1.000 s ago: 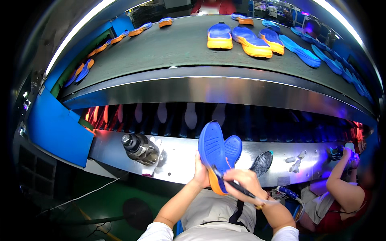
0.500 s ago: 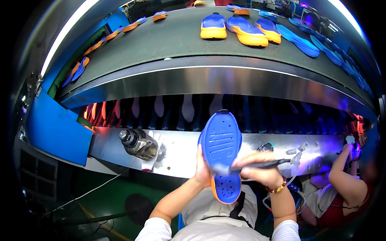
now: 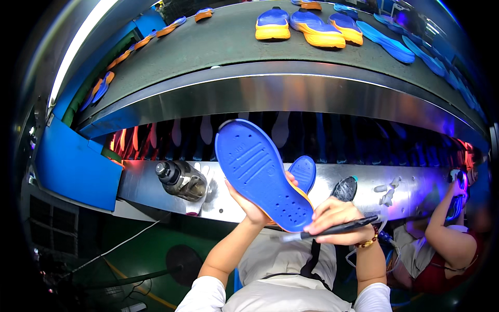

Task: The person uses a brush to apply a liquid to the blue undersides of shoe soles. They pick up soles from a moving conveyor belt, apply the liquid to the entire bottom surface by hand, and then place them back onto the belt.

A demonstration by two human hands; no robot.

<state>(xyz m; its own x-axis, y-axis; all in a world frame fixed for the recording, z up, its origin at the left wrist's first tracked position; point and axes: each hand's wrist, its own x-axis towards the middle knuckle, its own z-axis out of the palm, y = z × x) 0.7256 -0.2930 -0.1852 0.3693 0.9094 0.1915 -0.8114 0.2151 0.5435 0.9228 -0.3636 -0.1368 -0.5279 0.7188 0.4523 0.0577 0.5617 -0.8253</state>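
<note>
Blue sole (image 3: 260, 174) in our left hand (image 3: 249, 208), black brush (image 3: 349, 226) in our right hand (image 3: 335, 214).
We angle our left forearm (image 3: 227, 248) up and inward, fingers clasping the sole, which tilts before the metal desk (image 3: 422, 191), its narrow, holed end toward our right hand. That hand bends leftward at the wrist, fingers gripping the brush, whose pale tip sits just below that end. A second blue sole (image 3: 305, 170) shows behind.

held sole (image 3: 254, 166): matt, foam-like, grooved | ledge (image 3: 138, 187): shiny metal | belt (image 3: 197, 44): matt | bottle (image 3: 183, 181): translucent plastic | trousers (image 3: 283, 260): cloth
</note>
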